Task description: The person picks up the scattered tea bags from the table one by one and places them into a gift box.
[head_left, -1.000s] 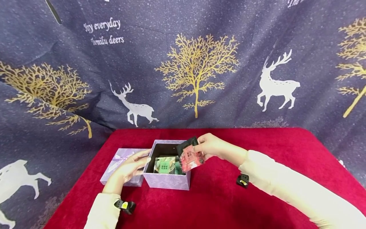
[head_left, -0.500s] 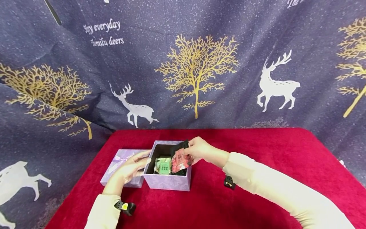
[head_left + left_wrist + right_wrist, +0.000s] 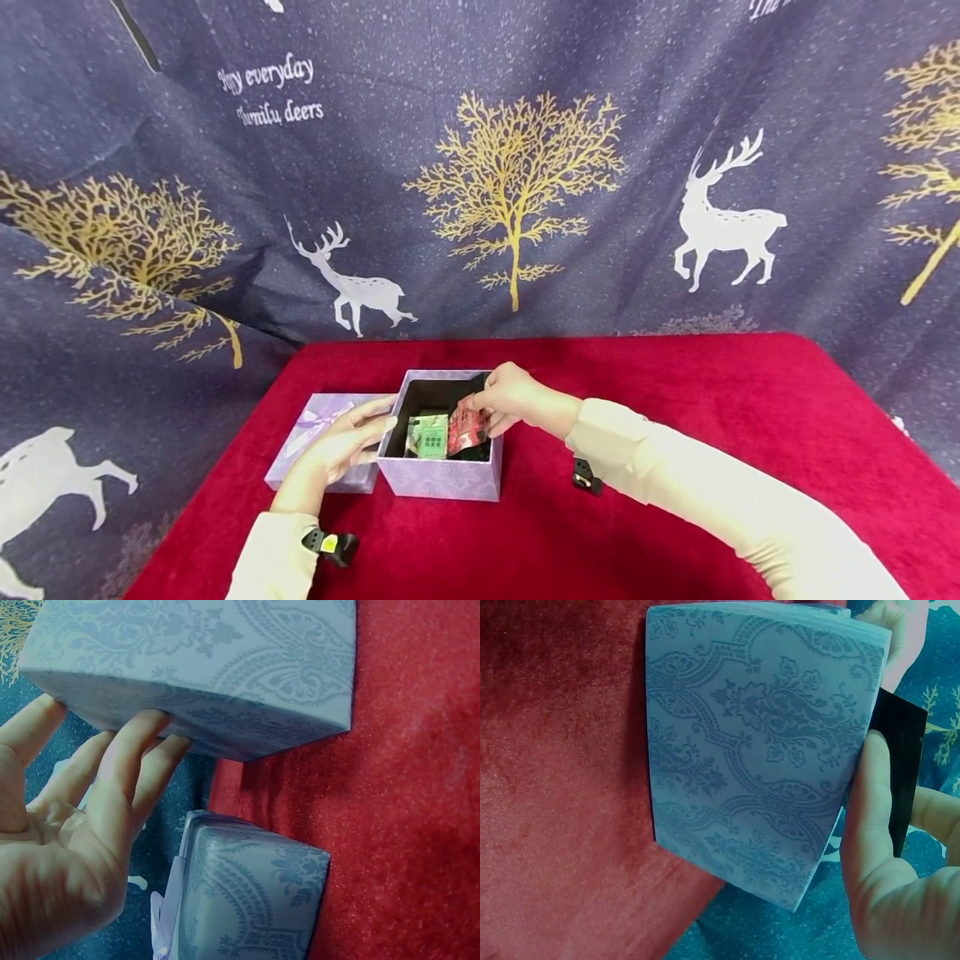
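A lavender patterned box (image 3: 438,481) stands uncovered on the table, its inside dark. My right hand (image 3: 516,397) pinches a red-and-black sachet (image 3: 467,427) and holds it inside the box, at the right wall. In the right wrist view, the sachet's black side (image 3: 904,735) shows between thumb and fingers. Left of it in the box lies a green-labelled sachet (image 3: 432,437). My left hand (image 3: 347,442) rests its nearly straight fingers against the box's left wall; the left wrist view shows the fingertips (image 3: 154,718) touching that wall.
The lavender lid (image 3: 352,482) with its ribbon lies just left of the box, partly under my left forearm and hand. A red cloth (image 3: 645,367) covers the table. Behind it hangs a dark blue curtain (image 3: 585,300) with deer and trees.
My right hand has moved left and down, bringing the red sachet from above the box's right rim to inside it. The left hand stays at the box's left wall.
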Demonstrator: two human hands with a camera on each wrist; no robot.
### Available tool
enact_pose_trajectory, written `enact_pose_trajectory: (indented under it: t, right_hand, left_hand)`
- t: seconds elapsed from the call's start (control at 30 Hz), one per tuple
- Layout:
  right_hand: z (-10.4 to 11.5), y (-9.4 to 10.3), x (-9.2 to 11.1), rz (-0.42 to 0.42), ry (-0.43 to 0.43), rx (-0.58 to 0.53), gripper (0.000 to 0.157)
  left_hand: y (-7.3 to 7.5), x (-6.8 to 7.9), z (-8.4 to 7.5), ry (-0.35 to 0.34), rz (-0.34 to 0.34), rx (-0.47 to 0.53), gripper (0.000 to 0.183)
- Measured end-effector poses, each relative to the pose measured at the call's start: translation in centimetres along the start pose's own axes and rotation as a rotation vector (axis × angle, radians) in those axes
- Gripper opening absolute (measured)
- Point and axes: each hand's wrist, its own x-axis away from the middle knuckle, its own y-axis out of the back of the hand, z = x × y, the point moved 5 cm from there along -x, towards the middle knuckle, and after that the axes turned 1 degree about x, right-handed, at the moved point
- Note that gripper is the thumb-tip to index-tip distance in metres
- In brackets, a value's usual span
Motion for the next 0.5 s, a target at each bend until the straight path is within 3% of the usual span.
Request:
enact_pose_trajectory:
  t: [0.2,0.4,0.5]
  right_hand:
    - [0.22,-0.29,-0.10,-0.007,0.007,0.028,0.039]
    - [0.10,-0.33,-0.32,0.031,0.000,0.029,0.014]
    - [-0.06,-0.32,-0.33,0.051,-0.007,0.019,0.016]
  left_hand:
    - [0.02,0.01,0.16,-0.005,0.006,0.006,0.062]
    - [-0.11,-0.06,0.18,-0.017,0.031,0.017,0.061]
    - [-0.16,-0.11,0.13,-0.017,0.034,0.020,0.061]
